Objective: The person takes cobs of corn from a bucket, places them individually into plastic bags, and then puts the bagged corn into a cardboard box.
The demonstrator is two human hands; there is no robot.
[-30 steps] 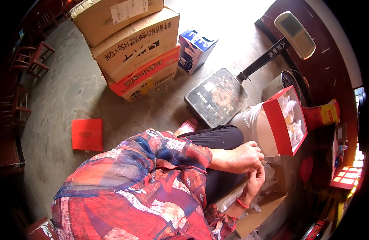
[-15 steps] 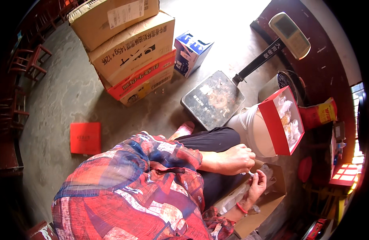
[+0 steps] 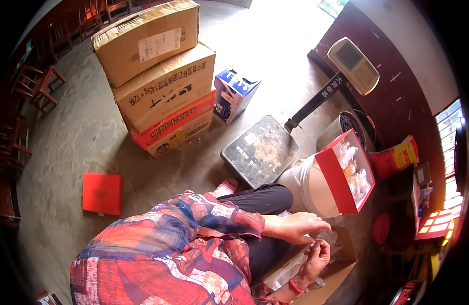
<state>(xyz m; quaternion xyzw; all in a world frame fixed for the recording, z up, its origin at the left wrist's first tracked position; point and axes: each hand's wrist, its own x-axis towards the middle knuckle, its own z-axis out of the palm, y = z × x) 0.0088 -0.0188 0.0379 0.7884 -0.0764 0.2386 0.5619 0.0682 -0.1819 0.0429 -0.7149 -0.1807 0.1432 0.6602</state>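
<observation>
My left hand [image 3: 297,227] reaches in from the checked sleeve, its fingers stretched forward and a gap between them and the thumb. Just below it, my right hand [image 3: 316,260], with a red bracelet [image 3: 296,286] at the wrist, is closed in a pinch. What the pinch holds is too small to make out. Both hands are close together over an open cardboard box [image 3: 341,267] by my dark-trousered leg. Clear plastic bags [image 3: 290,269] lie inside the box, partly hidden by the hands.
A red box [image 3: 330,175] of bagged items rests tilted against a white bucket [image 3: 308,188]. Beyond stand a platform scale [image 3: 262,150], a blue carton [image 3: 237,94] and stacked cardboard boxes [image 3: 163,86]. A flat red box [image 3: 102,194] lies on the floor at left.
My left hand's fingers have gone from curled to stretched out. My right hand stays pinched just below it. The whole view has shifted, so the surroundings sit lower and slightly left.
</observation>
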